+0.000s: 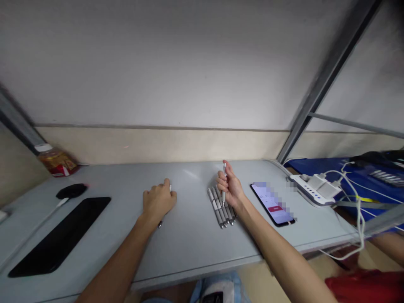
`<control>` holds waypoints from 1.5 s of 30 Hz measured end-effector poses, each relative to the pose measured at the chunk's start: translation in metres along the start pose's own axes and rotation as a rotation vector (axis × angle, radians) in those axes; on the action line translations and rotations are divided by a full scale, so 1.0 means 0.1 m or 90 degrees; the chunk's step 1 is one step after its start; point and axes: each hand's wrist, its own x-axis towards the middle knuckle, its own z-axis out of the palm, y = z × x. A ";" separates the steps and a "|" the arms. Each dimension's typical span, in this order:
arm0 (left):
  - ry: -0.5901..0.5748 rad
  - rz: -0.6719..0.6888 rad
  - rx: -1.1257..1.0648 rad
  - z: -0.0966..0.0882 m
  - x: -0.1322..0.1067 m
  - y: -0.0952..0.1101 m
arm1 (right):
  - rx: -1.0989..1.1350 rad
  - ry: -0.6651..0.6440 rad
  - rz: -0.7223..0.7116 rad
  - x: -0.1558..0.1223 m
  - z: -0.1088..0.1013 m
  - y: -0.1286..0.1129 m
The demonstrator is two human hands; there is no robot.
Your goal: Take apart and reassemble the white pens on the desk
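- Several pens lie side by side in a row [222, 213] on the table [189, 240], touching or nearly so; the right wrist hides part of its right side, so the count is unsure.
- Two pens are out of the row: the raised pen [223, 197] above it and the left pen [160, 224] to its left. By that measure, most of the pens in view seem placed together, with these two apart.
- The right hand [231, 188] is above the row's right side, its fingers curled closed around the raised pen. That pen stands nearly upright, metal tip down, over the row; whether the tip touches the pens below cannot be told.
- The left hand [158, 198] is palm down, well to the left of the row, fingers bent over the left pen. Only the pen's two ends show past the hand, so it cannot be told whether the fingers grip it or merely cover it.
- Right of the row, near the right forearm, lies a lit phone [268, 203]; farther right is a power strip [311, 191] with plugs in it.
- Far left of the row are a black slab [61, 237], a round pad [72, 191] and a bottle [58, 162].
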 end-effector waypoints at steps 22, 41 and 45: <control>0.000 0.022 0.026 0.03 0.00 0.04 | -0.150 -0.092 0.114 -0.07 0.16 0.19; -0.005 0.029 0.013 0.03 -0.03 0.05 | -1.255 -0.120 -0.248 -0.08 -0.03 0.36; -0.010 0.031 0.010 0.02 -0.03 0.06 | -1.307 -0.118 -0.261 -0.10 -0.02 0.38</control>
